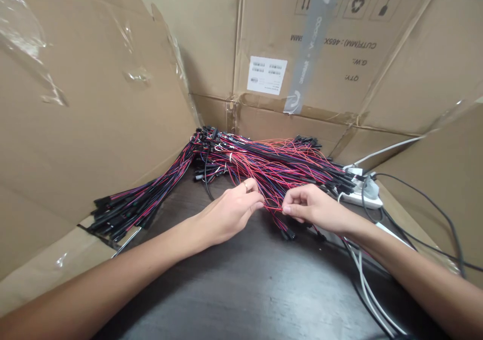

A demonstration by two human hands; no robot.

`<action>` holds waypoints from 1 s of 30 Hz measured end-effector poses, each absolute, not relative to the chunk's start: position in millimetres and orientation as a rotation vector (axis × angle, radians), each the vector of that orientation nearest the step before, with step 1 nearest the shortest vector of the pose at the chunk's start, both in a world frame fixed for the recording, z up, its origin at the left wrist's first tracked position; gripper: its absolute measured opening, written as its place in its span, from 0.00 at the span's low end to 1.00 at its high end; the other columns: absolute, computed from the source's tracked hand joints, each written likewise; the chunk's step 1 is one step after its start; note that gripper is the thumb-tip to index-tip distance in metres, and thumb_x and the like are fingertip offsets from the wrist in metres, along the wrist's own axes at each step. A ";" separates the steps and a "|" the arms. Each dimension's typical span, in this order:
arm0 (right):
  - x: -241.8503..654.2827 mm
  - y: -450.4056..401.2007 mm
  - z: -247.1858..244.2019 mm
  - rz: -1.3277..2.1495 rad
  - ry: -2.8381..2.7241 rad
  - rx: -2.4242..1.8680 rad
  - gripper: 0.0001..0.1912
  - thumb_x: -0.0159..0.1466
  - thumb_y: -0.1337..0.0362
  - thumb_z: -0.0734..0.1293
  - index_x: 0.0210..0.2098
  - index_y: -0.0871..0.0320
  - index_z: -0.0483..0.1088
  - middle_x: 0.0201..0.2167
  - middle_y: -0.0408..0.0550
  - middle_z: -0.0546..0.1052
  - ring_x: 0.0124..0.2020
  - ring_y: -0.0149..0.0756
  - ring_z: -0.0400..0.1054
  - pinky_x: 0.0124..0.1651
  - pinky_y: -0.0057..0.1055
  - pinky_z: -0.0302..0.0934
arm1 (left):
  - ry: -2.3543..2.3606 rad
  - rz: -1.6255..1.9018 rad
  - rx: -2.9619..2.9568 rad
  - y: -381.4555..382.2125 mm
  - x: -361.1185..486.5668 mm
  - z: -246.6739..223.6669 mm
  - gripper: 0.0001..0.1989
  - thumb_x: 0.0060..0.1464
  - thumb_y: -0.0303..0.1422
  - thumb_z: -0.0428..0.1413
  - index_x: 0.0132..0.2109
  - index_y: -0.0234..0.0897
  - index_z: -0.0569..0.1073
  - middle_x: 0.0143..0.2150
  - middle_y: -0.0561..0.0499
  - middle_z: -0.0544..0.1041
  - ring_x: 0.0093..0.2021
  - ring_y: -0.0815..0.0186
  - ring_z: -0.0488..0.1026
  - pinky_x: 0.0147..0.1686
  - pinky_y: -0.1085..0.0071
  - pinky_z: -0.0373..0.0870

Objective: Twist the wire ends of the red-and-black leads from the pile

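My left hand point(239, 209), a ring on one finger, is closed in a pinch on thin red wires point(273, 208). Just to its right my right hand point(311, 206) pinches the same red wires, so a short stretch runs between the fingertips. Behind both hands lies a large pile of wire harnesses point(260, 164) in red, purple and black, with black connectors at the ends. A few black connectors point(287, 234) stick out below the hands on the dark table point(241, 284). The far ends of the held wires are lost in the pile.
Another bundle of harnesses point(151, 199) stretches to the left. A white power strip point(362, 196) with a plug stands at the right, and white cables point(364, 279) run down from there. Cardboard walls point(211, 43) enclose the table at the back and sides.
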State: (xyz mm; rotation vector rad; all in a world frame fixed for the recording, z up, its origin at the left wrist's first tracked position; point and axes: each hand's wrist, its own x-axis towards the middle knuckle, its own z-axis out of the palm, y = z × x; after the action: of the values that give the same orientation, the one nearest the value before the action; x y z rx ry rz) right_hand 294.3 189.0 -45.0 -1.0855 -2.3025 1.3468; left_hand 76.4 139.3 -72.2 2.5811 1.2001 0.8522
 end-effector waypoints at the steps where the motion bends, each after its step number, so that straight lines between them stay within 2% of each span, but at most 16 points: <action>1: 294.0 188.9 -45.2 1.341 -2.308 -1.085 0.12 0.57 0.59 0.65 0.24 0.61 0.65 0.16 0.39 0.65 0.19 0.26 0.55 0.22 0.24 0.49 | 1.206 0.851 2.569 139.4 76.6 -72.1 0.12 0.64 0.27 0.44 0.42 0.33 0.73 0.39 0.48 0.67 0.35 0.69 0.67 0.37 0.72 0.66; 5: 293.3 188.6 -45.4 1.325 -2.317 -1.082 0.11 0.58 0.61 0.65 0.24 0.61 0.65 0.16 0.39 0.65 0.19 0.26 0.55 0.23 0.24 0.49 | 1.189 0.824 2.539 140.3 76.7 -70.6 0.10 0.63 0.27 0.46 0.41 0.33 0.72 0.39 0.49 0.67 0.36 0.69 0.67 0.39 0.72 0.66; 11: 294.0 188.0 -43.7 1.306 -2.324 -1.105 0.09 0.58 0.63 0.64 0.24 0.61 0.66 0.16 0.39 0.65 0.19 0.26 0.55 0.22 0.24 0.49 | 1.146 0.789 2.575 139.1 76.0 -67.7 0.04 0.59 0.29 0.53 0.39 0.33 0.73 0.37 0.50 0.67 0.35 0.69 0.67 0.38 0.73 0.66; 18: 289.1 177.6 -42.8 1.325 -2.322 -1.082 0.07 0.57 0.66 0.64 0.24 0.61 0.66 0.16 0.39 0.65 0.19 0.26 0.56 0.23 0.24 0.50 | 1.177 0.775 2.576 134.5 80.4 -64.9 0.08 0.60 0.28 0.51 0.43 0.35 0.75 0.38 0.49 0.69 0.36 0.68 0.69 0.38 0.72 0.67; 30: 286.8 175.6 -50.1 1.264 -2.333 -1.079 0.08 0.59 0.66 0.63 0.24 0.62 0.67 0.17 0.41 0.67 0.20 0.27 0.59 0.24 0.24 0.53 | 1.223 0.819 2.482 133.4 83.8 -65.2 0.07 0.57 0.25 0.54 0.34 0.32 0.77 0.30 0.50 0.77 0.30 0.69 0.72 0.33 0.75 0.64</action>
State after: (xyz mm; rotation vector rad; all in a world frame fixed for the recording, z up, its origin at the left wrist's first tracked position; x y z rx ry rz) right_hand 286.8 175.6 -50.1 -1.0790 -2.3331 1.2641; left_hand 83.8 133.4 -65.2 2.4817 1.2225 0.8187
